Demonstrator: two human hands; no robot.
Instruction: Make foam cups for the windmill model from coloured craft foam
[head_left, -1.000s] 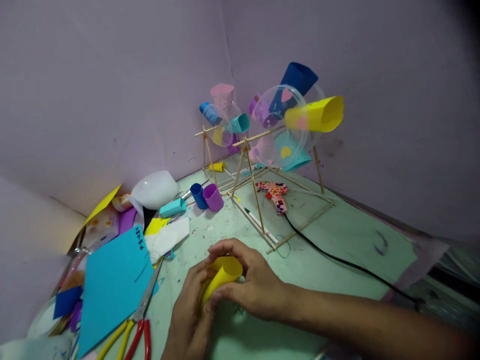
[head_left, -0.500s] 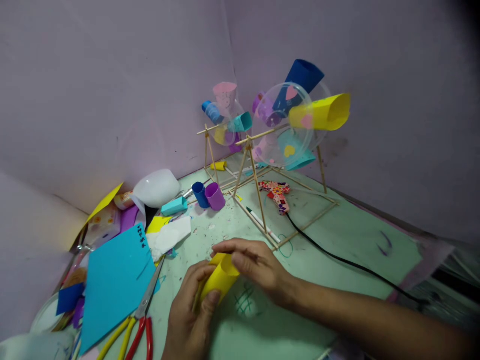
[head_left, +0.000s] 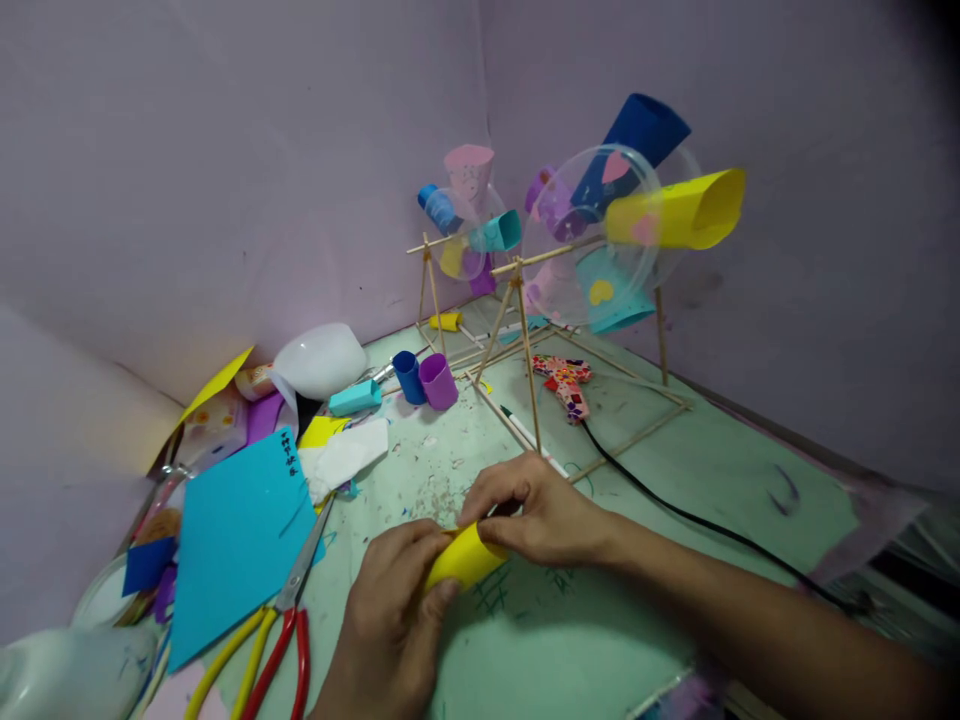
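Observation:
A rolled tube of yellow paper (head_left: 466, 560) lies tilted between my two hands, low over the pale green table (head_left: 540, 640). My left hand (head_left: 397, 600) wraps round its left end, with the thumb along the near side. At the tube's right end, my right hand (head_left: 529, 505) pinches the rim between thumb and fingers. Beyond the hands stand a blue paper ring (head_left: 408, 378) and a purple paper ring (head_left: 439, 382), side by side. A turquoise paper tube (head_left: 355, 398) lies left of them.
Two stick-framed wheels with coloured cups, one large (head_left: 592, 235) and one small (head_left: 461, 232), stand at the back. A patterned glue gun (head_left: 566, 384) trails a black cord. Scissors (head_left: 292, 590) and a blue sheet (head_left: 240, 540) lie left, near a white bottle (head_left: 321, 360).
The yellow tube has tipped lower, closer to horizontal. My right hand now pinches its right rim with curled fingers. The view has shifted slightly.

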